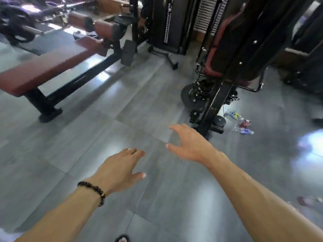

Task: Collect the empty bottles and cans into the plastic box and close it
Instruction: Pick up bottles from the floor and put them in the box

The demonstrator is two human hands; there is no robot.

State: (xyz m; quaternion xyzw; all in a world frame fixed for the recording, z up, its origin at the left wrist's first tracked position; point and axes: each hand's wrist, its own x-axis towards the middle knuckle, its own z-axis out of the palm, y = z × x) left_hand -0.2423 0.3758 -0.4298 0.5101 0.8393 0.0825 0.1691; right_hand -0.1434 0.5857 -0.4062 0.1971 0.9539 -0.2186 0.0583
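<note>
A clear plastic bottle with a blue and yellow label [233, 115] lies on the grey floor to the right of a black machine. Just below it are a red can [245, 123] and a second clear bottle with a blue label [244, 131]. My left hand [120, 169] is stretched out over the floor with fingers apart and holds nothing. My right hand [189, 143] is also spread and empty, well to the left of the bottles. No plastic box is in sight.
A red padded bench [47, 67] on a black frame stands at the left. A tall black weight machine [227, 58] rises at the centre right, its base [209, 126] just beyond my right hand. A reddish blurred object [305, 200] lies at the right edge.
</note>
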